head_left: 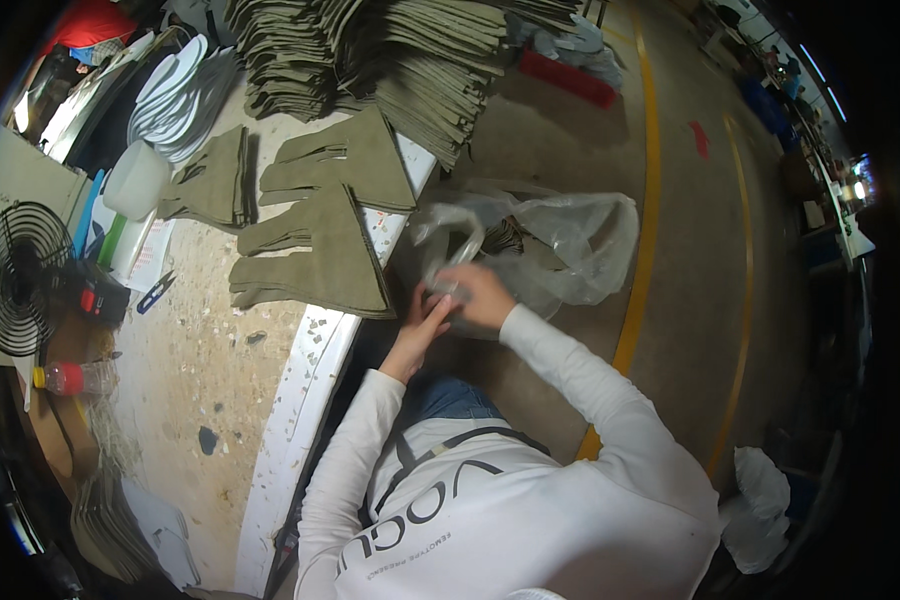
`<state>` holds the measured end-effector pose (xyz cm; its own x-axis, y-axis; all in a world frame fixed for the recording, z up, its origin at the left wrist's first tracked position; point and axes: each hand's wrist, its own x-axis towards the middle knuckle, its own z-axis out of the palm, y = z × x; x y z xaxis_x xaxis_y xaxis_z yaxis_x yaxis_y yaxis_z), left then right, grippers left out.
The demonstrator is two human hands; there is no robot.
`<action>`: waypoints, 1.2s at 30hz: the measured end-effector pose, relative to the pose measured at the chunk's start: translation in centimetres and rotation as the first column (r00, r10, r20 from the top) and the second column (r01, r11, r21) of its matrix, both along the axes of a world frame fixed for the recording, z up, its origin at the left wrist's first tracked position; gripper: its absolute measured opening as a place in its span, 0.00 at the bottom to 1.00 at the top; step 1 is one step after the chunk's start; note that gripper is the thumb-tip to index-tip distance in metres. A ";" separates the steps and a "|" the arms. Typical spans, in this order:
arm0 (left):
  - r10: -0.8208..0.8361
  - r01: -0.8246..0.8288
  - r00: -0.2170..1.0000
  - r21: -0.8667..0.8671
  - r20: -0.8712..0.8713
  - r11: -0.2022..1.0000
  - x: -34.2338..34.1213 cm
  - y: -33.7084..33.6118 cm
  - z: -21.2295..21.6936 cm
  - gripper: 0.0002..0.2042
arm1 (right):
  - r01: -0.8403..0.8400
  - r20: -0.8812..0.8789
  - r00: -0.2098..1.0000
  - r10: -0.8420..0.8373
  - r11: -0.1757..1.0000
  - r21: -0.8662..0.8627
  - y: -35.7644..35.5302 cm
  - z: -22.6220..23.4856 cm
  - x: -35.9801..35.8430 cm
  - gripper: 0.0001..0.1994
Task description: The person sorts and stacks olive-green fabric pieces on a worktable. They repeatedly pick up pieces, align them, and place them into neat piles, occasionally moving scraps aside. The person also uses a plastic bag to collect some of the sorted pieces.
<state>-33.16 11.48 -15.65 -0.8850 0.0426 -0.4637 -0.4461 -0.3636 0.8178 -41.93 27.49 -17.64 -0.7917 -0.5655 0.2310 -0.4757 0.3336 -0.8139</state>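
Note:
Just off the table's right edge, my left hand and my right hand meet in front of my body. Their fingers close together around something small and greyish, blurred and mostly covered by the fingers. Right behind them a clear plastic bag gapes at the top, with dark olive pieces inside. On the table to the left lie olive glove-shaped fabric pieces, with a second set beyond and a smaller olive stack beside it.
Tall piles of olive fabric pieces fill the table's far end. Along its left side are white cut pieces, a black fan, thread snips and a plastic bottle. A yellow line marks the floor at right.

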 end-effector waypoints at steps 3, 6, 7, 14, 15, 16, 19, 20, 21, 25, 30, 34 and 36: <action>0.064 -0.065 0.996 0.006 0.066 0.998 -1.2 -0.1 -2.2 0.29 | -0.253 0.039 0.967 0.251 0.965 0.069 0.2 3.1 1.7 0.16; 0.230 -0.222 0.970 -0.095 0.082 0.970 -1.0 -0.7 -5.1 0.22 | -0.041 0.170 0.983 0.069 0.986 -0.165 2.4 3.8 -0.3 0.08; 0.235 -0.228 0.967 -0.071 0.100 0.971 -0.7 -1.3 -6.0 0.22 | 0.107 0.259 0.964 -0.057 0.978 -0.181 3.4 3.4 -1.8 0.07; 0.368 -0.379 0.906 0.014 0.209 0.925 2.3 -5.4 -9.7 0.20 | -0.103 0.133 0.986 -0.103 0.255 0.961 14.0 -0.3 -7.4 0.17; 0.383 -0.395 0.898 0.014 0.215 0.919 2.6 -5.4 -9.9 0.19 | -0.199 0.216 0.974 -0.063 0.199 0.960 14.3 -0.6 -8.2 0.17; 0.396 -0.410 0.891 0.014 0.223 0.912 2.7 -5.4 -10.1 0.18 | -0.140 0.299 0.927 -0.224 0.534 0.834 14.5 -0.7 -9.5 0.20; 0.396 -0.423 0.887 0.075 0.236 0.903 2.7 -5.4 -10.1 0.17 | 0.241 0.030 0.950 -0.310 0.791 0.562 11.3 -2.9 -12.4 0.20; 0.369 -0.391 0.909 0.093 0.192 0.916 2.6 -5.4 -9.9 0.16 | 0.367 -0.082 0.924 -0.374 0.804 0.468 9.7 -3.9 -13.2 0.19; 0.365 -0.383 0.916 0.095 0.169 0.919 2.5 -5.5 -9.6 0.16 | 0.435 -0.138 0.893 -0.428 0.743 0.508 8.2 -4.8 -13.9 0.19; 0.306 -0.328 0.940 0.163 0.148 0.930 3.2 -6.0 -7.8 0.15 | 0.616 -0.173 0.727 -0.664 0.521 0.590 4.3 -6.0 -15.7 0.15; 0.333 -0.358 0.932 0.237 0.142 0.903 3.9 -5.2 -6.0 0.15 | 0.487 -0.251 0.867 -0.431 0.840 0.239 2.7 -4.7 -8.9 0.09; 0.324 -0.331 0.943 0.332 0.078 0.883 2.8 -4.4 -6.0 0.16 | -0.106 -0.026 0.991 0.133 0.879 0.466 0.7 -5.4 -1.1 0.09; 0.305 -0.318 0.948 0.293 0.091 0.902 2.5 -4.6 -6.3 0.16 | -0.241 0.121 0.970 0.209 0.829 0.504 0.5 -5.5 -0.7 0.12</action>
<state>-30.70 6.86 -21.92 -0.8557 -0.0893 -0.5097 -0.3014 -0.7147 0.6311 -42.62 27.94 -23.13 -0.6306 -0.7543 -0.1828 -0.5464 0.5988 -0.5855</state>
